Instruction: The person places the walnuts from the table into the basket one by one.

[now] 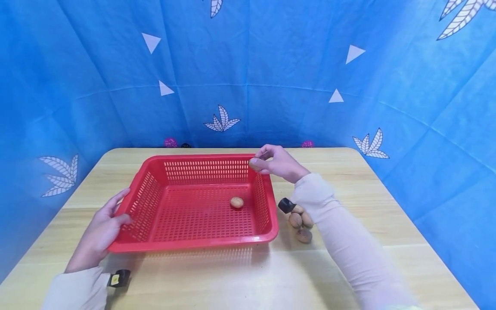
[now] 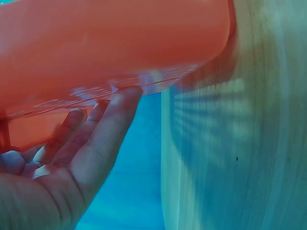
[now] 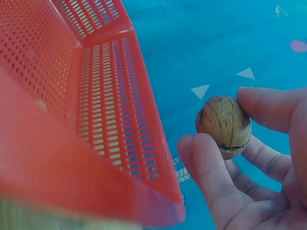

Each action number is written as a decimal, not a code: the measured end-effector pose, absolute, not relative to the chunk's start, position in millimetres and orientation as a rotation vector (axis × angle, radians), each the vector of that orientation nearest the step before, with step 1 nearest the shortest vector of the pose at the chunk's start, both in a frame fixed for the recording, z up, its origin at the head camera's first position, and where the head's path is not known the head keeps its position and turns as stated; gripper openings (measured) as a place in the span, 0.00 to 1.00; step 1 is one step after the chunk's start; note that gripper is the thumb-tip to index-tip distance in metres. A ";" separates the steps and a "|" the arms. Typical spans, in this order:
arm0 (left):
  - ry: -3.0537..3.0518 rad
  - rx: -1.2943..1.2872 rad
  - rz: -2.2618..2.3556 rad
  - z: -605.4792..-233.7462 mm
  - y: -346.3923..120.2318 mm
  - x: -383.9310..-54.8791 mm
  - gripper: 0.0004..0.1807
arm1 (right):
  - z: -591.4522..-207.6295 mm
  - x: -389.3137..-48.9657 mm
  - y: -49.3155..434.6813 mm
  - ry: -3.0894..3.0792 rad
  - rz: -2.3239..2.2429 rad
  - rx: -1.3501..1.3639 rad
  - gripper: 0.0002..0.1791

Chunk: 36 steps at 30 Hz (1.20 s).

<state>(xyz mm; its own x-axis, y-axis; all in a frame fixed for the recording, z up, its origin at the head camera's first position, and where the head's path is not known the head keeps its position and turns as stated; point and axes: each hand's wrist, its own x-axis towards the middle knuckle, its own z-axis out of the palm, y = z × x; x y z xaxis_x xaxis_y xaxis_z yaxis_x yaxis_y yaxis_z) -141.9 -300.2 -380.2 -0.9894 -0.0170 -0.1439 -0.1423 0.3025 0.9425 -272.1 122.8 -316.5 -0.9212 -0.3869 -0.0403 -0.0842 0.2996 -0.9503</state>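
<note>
At the red basket (image 1: 193,246), the left hand (image 1: 101,230) grips the rim (image 1: 137,175); the right hand (image 1: 280,163) pinches a walnut (image 3: 225,124).

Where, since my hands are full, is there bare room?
Bare: table this side of the basket, between left sleeve and right sleeve; table right of the latter; basket floor left of the lone walnut. Crowded: right of the basket, where walnuts bunch by the right sleeve.

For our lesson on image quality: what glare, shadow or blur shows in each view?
Head view: pale glare on the table in front of the red basket, the right sleeve washed out near the bottom edge; left wrist view: the basket looks more orange, a striped shadow on the table; right wrist view: the held walnut looks sharp, the near basket wall blurred.
</note>
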 end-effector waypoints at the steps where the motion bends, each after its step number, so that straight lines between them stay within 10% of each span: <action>1: 2.445 -0.155 1.786 -380.1 -300.0 -141.7 0.42 | -316.8 -271.9 120.5 2.312 -1.652 -0.431 0.14; 36: 2.500 -0.137 1.767 -382.1 -299.2 -141.4 0.42 | -343.4 -272.9 45.0 2.253 -1.420 -0.370 0.13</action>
